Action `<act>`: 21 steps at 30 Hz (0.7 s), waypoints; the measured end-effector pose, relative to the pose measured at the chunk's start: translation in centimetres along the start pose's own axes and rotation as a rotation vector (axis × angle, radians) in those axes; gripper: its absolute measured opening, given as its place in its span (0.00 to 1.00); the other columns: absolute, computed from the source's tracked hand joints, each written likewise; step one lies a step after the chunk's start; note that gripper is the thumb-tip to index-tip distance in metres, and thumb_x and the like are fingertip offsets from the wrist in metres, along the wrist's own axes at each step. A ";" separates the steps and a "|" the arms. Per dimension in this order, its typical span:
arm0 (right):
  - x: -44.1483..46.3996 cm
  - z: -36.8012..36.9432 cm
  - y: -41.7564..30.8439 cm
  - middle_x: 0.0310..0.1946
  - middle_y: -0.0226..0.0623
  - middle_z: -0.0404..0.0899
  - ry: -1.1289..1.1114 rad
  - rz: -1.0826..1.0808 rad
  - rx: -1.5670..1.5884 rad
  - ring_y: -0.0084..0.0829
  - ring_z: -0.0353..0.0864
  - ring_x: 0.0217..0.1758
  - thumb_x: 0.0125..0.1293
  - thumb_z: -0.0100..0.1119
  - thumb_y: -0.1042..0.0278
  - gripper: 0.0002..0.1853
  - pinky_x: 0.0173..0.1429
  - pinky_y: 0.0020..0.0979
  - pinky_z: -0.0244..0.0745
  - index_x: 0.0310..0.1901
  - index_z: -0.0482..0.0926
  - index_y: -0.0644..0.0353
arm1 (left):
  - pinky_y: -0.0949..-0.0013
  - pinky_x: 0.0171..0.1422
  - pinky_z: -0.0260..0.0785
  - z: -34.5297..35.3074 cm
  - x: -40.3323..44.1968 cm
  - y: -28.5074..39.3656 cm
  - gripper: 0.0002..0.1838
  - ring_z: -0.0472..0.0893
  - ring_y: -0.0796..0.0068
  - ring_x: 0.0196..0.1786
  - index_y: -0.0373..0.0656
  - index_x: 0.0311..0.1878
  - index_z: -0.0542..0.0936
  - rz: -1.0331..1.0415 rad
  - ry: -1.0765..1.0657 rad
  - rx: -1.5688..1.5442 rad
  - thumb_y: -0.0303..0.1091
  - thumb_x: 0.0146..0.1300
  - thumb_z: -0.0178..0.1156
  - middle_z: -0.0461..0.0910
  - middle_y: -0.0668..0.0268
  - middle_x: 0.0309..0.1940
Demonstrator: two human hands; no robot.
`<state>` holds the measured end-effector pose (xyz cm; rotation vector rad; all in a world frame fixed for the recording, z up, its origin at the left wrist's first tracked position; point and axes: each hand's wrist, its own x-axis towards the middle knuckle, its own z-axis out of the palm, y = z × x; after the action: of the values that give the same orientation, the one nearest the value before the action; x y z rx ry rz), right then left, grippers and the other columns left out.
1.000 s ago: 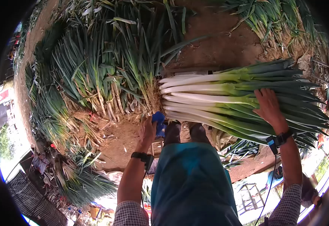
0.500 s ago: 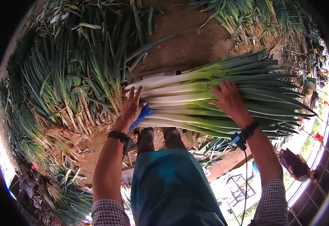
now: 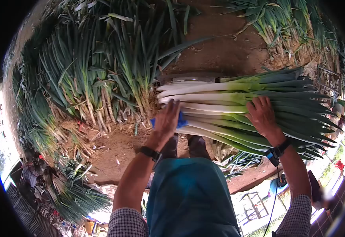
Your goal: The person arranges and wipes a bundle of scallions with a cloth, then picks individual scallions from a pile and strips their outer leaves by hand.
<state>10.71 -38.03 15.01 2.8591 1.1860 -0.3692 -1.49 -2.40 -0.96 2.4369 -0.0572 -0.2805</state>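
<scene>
A wide layer of large green onions lies across the stand in front of me, white stems to the left and dark green leaves to the right. My left hand is closed around a bunched blue cloth-like piece, which shows on both sides of it. Its knuckles are against the lower white stems. Over the green part of the onions rests my right hand, fingers bent and apart, touching the leaves without a visible grip. What lies beneath the right palm is hidden.
Rows of unpeeled green onions stand at the left, and more onions are at the upper right. Beneath the onion layer a dark stand partly shows. Loose leaves lie below it. A cable hangs from my right wrist.
The view has shifted, so the scene sits farther right and lower. My left hand has closed over the blue piece from a more spread pose. My right fingers are more bent, still on the leaves.
</scene>
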 end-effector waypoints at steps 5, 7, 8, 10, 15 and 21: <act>0.6 -0.4 -0.2 0.40 0.41 0.75 -0.065 -0.023 0.056 0.44 0.72 0.50 0.49 0.76 0.61 0.21 0.59 0.47 0.68 0.42 0.78 0.61 | 0.52 0.40 0.77 -0.7 -7.2 4.3 0.08 0.82 0.50 0.34 0.43 0.48 0.80 -0.041 -0.218 -0.010 0.35 0.71 0.59 0.80 0.54 0.37; 1.0 -0.4 0.0 0.39 0.40 0.75 -0.084 -0.080 0.044 0.43 0.73 0.48 0.49 0.76 0.61 0.21 0.58 0.45 0.68 0.41 0.78 0.61 | 0.50 0.39 0.76 -1.1 -7.1 3.7 0.10 0.82 0.49 0.34 0.43 0.49 0.81 -0.192 -0.167 0.014 0.37 0.71 0.60 0.81 0.53 0.37; 1.2 -0.3 0.0 0.38 0.40 0.75 -0.098 -0.093 0.043 0.42 0.73 0.48 0.49 0.76 0.61 0.20 0.57 0.45 0.69 0.40 0.79 0.61 | 0.49 0.39 0.76 -2.0 -6.4 2.8 0.10 0.82 0.48 0.35 0.43 0.49 0.81 -0.268 -0.066 0.029 0.38 0.71 0.60 0.81 0.52 0.37; 1.4 0.0 -0.2 0.37 0.40 0.76 -0.131 -0.122 0.041 0.41 0.73 0.47 0.50 0.75 0.61 0.19 0.56 0.43 0.69 0.39 0.79 0.60 | 0.48 0.38 0.76 -3.0 -4.5 1.1 0.12 0.83 0.46 0.36 0.43 0.51 0.79 -0.329 0.032 0.069 0.38 0.72 0.59 0.81 0.52 0.38; 1.9 0.3 -0.7 0.37 0.40 0.76 -0.158 -0.133 0.054 0.40 0.74 0.47 0.55 0.69 0.65 0.13 0.56 0.41 0.70 0.38 0.79 0.61 | 0.48 0.38 0.76 -1.6 -1.4 -1.0 0.15 0.83 0.44 0.38 0.41 0.59 0.73 -0.156 -0.061 0.229 0.36 0.74 0.54 0.80 0.50 0.40; 1.6 -0.3 -0.9 0.37 0.41 0.74 -0.169 -0.155 0.062 0.41 0.73 0.47 0.55 0.62 0.70 0.09 0.56 0.41 0.70 0.37 0.78 0.62 | 0.44 0.38 0.75 0.7 -3.1 -2.4 0.18 0.82 0.40 0.37 0.36 0.62 0.68 -0.149 -0.046 0.184 0.34 0.75 0.52 0.81 0.48 0.41</act>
<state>11.26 -36.21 14.99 2.7270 1.3881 -0.6498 -4.75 -0.61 -2.45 2.6224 0.0819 -0.4136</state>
